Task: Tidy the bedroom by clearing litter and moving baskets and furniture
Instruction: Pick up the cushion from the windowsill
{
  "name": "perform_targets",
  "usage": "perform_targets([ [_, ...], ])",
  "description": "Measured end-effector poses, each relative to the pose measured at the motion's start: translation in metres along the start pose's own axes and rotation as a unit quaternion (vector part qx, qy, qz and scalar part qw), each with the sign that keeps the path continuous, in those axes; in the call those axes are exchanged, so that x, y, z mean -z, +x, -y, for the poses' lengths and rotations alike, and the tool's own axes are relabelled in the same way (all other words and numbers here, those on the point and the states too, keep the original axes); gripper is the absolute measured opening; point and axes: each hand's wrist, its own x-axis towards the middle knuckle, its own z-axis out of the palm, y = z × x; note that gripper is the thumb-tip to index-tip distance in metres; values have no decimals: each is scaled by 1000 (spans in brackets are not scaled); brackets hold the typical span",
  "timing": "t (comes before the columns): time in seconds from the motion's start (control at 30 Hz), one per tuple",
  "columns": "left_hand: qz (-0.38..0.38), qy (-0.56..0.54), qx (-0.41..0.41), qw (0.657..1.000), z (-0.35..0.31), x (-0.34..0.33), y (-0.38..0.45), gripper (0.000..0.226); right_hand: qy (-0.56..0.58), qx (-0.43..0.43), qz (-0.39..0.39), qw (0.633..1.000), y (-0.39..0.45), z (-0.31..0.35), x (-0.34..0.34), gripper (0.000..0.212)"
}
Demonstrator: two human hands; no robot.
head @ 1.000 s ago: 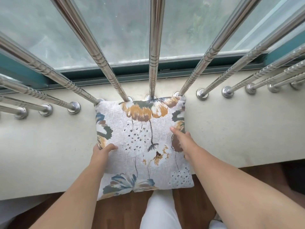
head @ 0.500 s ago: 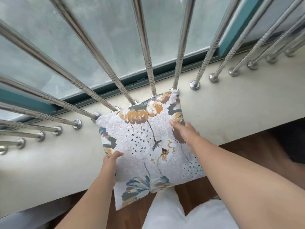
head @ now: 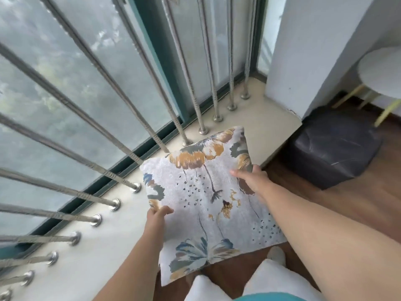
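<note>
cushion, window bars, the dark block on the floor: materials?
Cushion: woven fabric, matte, visible weave with printed flowers. Window bars: metal, probably stainless, grey sheen with ribbed bands. Dark block: likely faux leather, soft creases and a dull shine, though blur leaves it open.

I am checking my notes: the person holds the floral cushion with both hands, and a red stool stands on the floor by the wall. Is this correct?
Not quite. The stool is dark, nearly black, not red, as the head view shows. Both the left hand and the right hand do hold the floral cushion.

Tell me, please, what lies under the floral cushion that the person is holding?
The cushion, gripped by the left hand and right hand, covers part of the pale window ledge and, at its near end, the wooden floor. Anything directly beneath is hidden.
</note>
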Motion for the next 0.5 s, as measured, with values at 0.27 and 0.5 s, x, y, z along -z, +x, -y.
perform_targets([
  [0.27,85,56,-85,991,-68,-188,-65,46,72,-29,-99,992,-9,-62,206,116],
  [0.5,159,143,-118,970,-109,-304,-98,41,174,-50,-178,967,-18,-111,310,114],
])
